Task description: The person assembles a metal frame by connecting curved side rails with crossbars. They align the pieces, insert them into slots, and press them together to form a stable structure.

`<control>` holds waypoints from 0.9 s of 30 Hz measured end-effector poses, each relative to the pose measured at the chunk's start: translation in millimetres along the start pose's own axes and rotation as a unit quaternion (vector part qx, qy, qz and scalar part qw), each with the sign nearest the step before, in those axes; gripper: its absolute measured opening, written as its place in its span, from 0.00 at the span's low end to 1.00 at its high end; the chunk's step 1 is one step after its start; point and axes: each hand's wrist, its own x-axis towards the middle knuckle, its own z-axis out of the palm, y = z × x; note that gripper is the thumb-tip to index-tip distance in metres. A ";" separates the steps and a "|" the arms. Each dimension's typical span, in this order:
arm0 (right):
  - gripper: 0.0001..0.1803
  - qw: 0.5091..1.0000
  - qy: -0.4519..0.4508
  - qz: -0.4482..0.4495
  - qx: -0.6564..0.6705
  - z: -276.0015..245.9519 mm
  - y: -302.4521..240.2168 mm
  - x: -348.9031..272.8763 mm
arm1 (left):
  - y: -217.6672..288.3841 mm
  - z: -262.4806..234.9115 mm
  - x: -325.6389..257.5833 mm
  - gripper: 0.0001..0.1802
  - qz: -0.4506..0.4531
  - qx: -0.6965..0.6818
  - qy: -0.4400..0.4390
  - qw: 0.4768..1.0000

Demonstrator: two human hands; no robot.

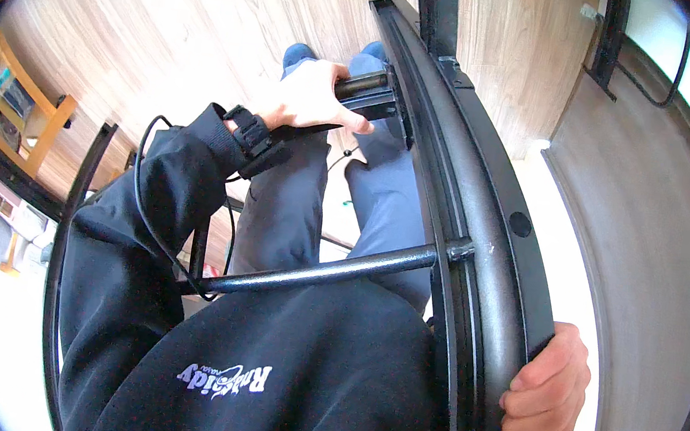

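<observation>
A long black metal frame rail point(491, 207) runs from the top centre down to the lower right in the head view. My right hand point(546, 396) grips its near end, fingers wrapped around the edge. My left hand point(312, 97), wearing a black wrist strap, is closed around a short black crossbar point(368, 89) that joins the rail farther up. A second black crossbar point(330, 269) sticks out from the rail across my lap. My legs in grey-blue trousers and my black sweatshirt fill the space below.
A grey-brown tabletop panel point(643, 215) lies to the right of the rail on the wooden floor point(189, 19). A black cable point(142, 201) loops from my left sleeve. A thin black metal bar point(73, 210) and a wooden shelf unit point(24, 115) stand at left.
</observation>
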 end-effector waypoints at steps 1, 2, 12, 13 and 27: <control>0.03 1.000 0.020 -0.005 -0.005 2.7 0.4 -1.6 | 0.9 0.4 0.3 0.53 -0.003 -0.008 -0.012 1.000; 0.03 0.999 0.041 -0.014 -0.005 6.2 1.1 -3.8 | 0.5 -0.1 2.3 0.53 -0.005 -0.017 -0.024 1.000; 0.04 0.995 0.098 -0.005 -0.010 13.9 2.8 0.0 | -1.9 3.3 -0.4 0.50 0.021 -0.047 0.013 0.999; 0.04 0.995 0.096 -0.002 -0.006 11.4 3.1 -0.1 | -0.6 2.2 -0.1 0.50 0.020 -0.047 0.011 0.999; 0.05 0.997 0.035 0.009 0.062 -33.1 -0.9 -11.4 | -3.0 3.6 0.9 0.48 0.010 -0.058 0.005 0.998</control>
